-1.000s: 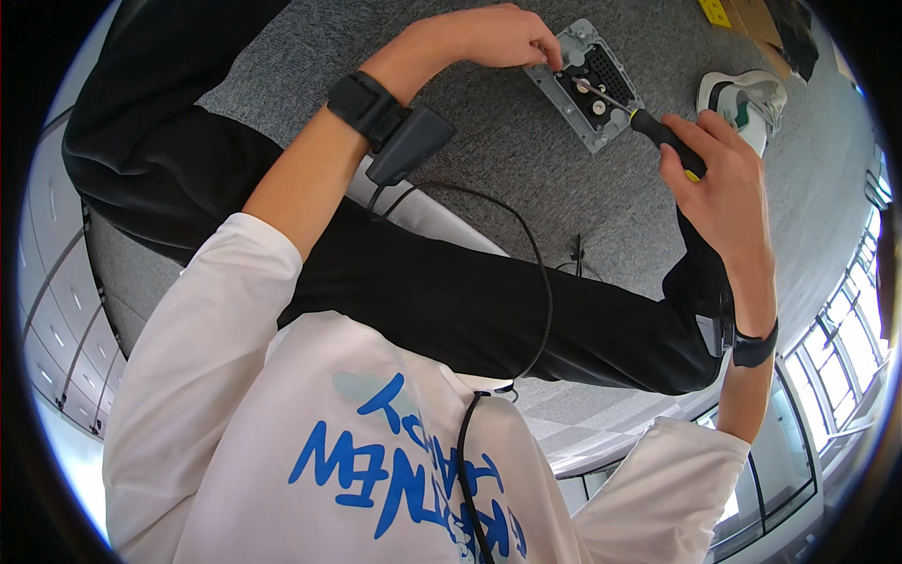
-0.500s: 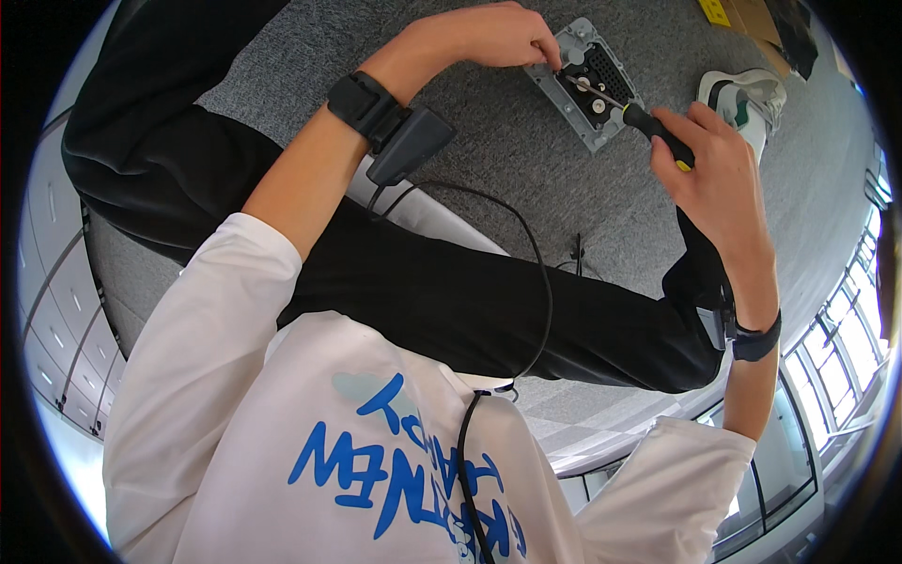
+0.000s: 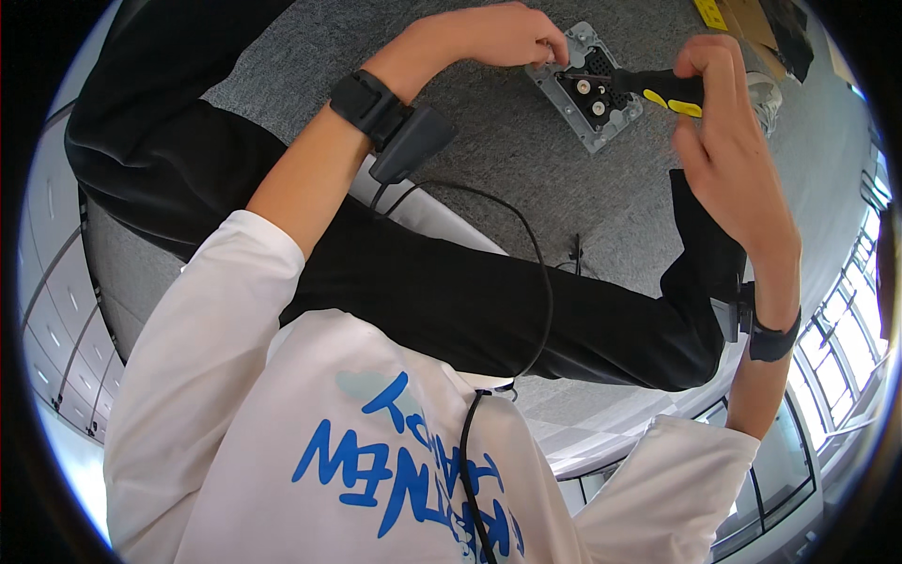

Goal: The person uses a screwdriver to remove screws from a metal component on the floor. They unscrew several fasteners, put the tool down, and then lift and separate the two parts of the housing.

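Because the thin metal shaft of the black-and-yellow-handled screwdriver points toward the bare left hand, a slipping tip could jab its fingertips. The right hand curls its fingers round the handle; the left's bent fingers stand at the edge of the grey metal housing on grey carpet, whether pinching anything cannot be told.

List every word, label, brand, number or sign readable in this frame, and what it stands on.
White shirt: large blue lettering, not transcribed here.
Yellow item at the top edge: any marking is too small to read.
Screwdriver and grey housing: no legible text.
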The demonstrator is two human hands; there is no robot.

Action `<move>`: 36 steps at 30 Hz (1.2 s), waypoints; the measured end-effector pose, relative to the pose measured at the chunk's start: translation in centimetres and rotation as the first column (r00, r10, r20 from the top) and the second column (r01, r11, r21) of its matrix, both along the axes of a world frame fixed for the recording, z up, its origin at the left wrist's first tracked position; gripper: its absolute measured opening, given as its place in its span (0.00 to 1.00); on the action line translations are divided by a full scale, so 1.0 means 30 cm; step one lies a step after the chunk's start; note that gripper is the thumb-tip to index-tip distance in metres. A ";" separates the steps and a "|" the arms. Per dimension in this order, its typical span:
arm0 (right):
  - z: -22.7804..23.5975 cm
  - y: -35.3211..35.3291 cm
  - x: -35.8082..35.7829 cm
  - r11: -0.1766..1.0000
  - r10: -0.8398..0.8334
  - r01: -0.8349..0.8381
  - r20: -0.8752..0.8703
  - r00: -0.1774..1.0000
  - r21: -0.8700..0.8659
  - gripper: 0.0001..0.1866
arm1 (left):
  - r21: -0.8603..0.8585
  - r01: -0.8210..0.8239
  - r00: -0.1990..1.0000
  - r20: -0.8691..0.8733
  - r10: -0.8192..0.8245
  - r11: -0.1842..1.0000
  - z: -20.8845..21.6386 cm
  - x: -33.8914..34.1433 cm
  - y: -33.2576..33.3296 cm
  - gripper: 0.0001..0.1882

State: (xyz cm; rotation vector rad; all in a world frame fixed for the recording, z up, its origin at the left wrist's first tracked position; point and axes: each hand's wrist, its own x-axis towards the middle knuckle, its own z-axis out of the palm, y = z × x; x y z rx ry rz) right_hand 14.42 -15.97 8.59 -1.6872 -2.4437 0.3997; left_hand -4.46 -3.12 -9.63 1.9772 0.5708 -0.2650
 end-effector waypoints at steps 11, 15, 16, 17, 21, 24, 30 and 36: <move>0.040 0.066 -0.118 0.908 -0.234 0.351 0.419 0.877 -0.228 0.17 | -0.271 0.094 0.717 0.686 0.124 0.958 0.254 -0.015 -0.041 0.26; 0.044 0.053 -0.196 0.983 -0.181 0.184 0.211 0.961 0.004 0.17 | -0.318 0.021 0.810 0.561 0.171 0.948 0.226 -0.003 -0.028 0.27; 0.016 0.052 -0.173 0.992 -0.127 0.123 0.118 0.985 0.040 0.16 | -0.271 0.050 0.763 0.631 0.138 0.961 0.223 -0.001 -0.022 0.26; 0.021 0.049 -0.148 0.993 -0.102 0.097 0.073 0.992 0.062 0.16 | -0.221 0.075 0.712 0.694 0.103 0.972 0.219 -0.001 -0.019 0.25; 0.117 0.071 -0.105 0.988 0.014 0.022 0.230 0.973 -0.155 0.17 | -0.251 0.101 0.713 0.693 0.106 0.963 0.231 0.000 -0.018 0.22; 0.112 0.067 -0.101 0.977 -0.141 0.184 0.318 0.938 -0.109 0.18 | -0.195 -0.015 0.614 0.772 0.163 0.981 0.238 0.015 -0.070 0.21; 0.068 0.068 -0.094 0.993 0.024 -0.037 0.121 0.992 0.109 0.17 | -0.279 -0.038 0.669 0.706 0.232 0.959 0.169 0.032 -0.058 0.20; 0.077 0.039 0.020 0.968 0.247 -0.247 -0.001 0.969 0.038 0.16 | -0.111 -0.109 0.680 0.717 0.156 0.988 0.167 0.018 -0.051 0.20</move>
